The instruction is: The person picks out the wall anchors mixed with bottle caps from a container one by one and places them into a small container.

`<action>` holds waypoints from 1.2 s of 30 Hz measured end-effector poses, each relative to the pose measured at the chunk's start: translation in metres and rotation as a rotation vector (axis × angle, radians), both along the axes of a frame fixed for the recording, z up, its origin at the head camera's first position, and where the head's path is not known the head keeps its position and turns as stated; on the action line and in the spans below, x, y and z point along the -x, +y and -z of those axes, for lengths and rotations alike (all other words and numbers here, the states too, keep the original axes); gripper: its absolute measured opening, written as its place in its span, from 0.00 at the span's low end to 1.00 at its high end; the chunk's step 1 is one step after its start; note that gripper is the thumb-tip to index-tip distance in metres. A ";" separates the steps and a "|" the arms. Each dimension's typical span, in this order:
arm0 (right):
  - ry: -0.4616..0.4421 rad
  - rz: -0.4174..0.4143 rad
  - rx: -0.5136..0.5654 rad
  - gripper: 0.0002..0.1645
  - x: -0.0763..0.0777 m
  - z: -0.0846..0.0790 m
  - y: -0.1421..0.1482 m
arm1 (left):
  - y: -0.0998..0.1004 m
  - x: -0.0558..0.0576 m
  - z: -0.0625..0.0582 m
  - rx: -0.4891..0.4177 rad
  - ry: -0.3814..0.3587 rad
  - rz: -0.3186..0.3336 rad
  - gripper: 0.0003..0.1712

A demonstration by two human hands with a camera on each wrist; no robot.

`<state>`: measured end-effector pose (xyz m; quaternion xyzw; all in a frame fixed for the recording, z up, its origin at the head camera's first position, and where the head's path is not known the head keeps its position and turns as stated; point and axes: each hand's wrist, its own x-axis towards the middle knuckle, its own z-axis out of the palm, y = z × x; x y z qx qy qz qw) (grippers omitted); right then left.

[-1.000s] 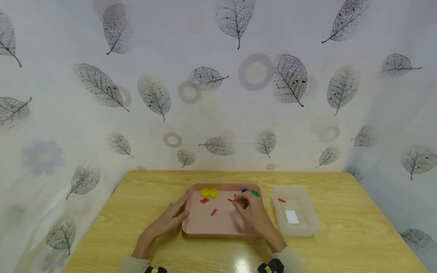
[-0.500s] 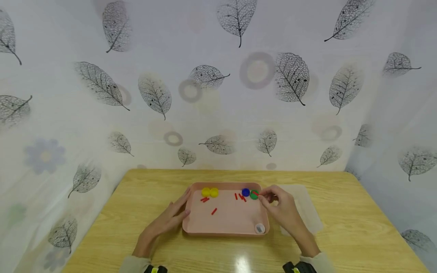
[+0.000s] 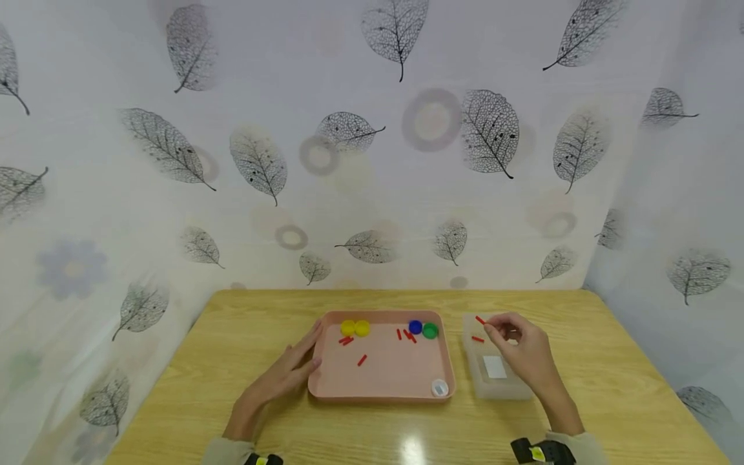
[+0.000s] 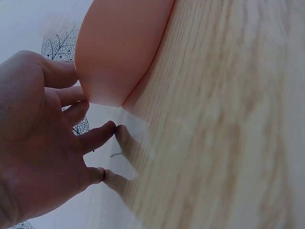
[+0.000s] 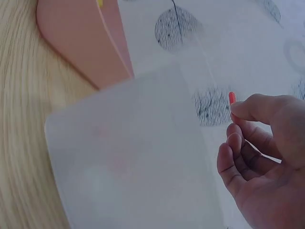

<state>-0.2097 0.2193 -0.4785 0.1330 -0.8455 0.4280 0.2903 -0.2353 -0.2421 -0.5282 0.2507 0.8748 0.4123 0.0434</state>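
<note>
My right hand (image 3: 523,349) pinches a small red stick (image 3: 480,320) between thumb and fingertips. It is held above the translucent plastic bin (image 3: 493,390); the right wrist view shows the red stick (image 5: 232,98) poking up from the pinch. Another red stick (image 3: 478,339) lies in the bin near a white rectangle (image 3: 495,367). My left hand (image 3: 290,368) rests against the left side of the pink tray (image 3: 395,378), its fingers extended. From the left wrist, the hand (image 4: 47,138) touches the tray's wall (image 4: 119,47) with the thumb.
Inside the tray are yellow discs (image 3: 354,328), a blue disc (image 3: 415,327), a green disc (image 3: 430,330) and several loose red sticks, one (image 3: 362,360) apart from the others. A white round piece (image 3: 440,387) sits in the near right corner. The wooden table (image 3: 616,387) extends around both containers.
My right hand has picked a red stick out of the tray and carried it right, over the green disc and the tray's edge, to above the bin. The left hand has stayed put.
</note>
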 end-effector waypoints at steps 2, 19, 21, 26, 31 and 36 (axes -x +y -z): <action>-0.015 0.033 0.002 0.04 0.001 0.005 0.008 | -0.001 0.000 0.000 0.004 0.006 0.000 0.38; 0.003 0.099 -0.051 0.06 0.011 0.019 0.017 | 0.000 0.000 -0.005 0.010 0.022 -0.008 0.38; -0.006 0.109 -0.062 0.06 0.010 0.019 0.017 | 0.000 0.000 -0.004 0.011 0.024 -0.010 0.37; -0.010 0.116 -0.070 0.06 0.010 0.020 0.017 | 0.000 0.001 -0.005 0.014 0.012 -0.014 0.38; -0.002 0.109 -0.060 0.05 0.008 0.019 0.018 | 0.001 0.000 -0.005 0.013 -0.012 -0.017 0.38; 0.008 0.105 -0.050 0.06 0.006 0.017 0.016 | 0.002 -0.001 -0.004 0.018 -0.004 -0.007 0.38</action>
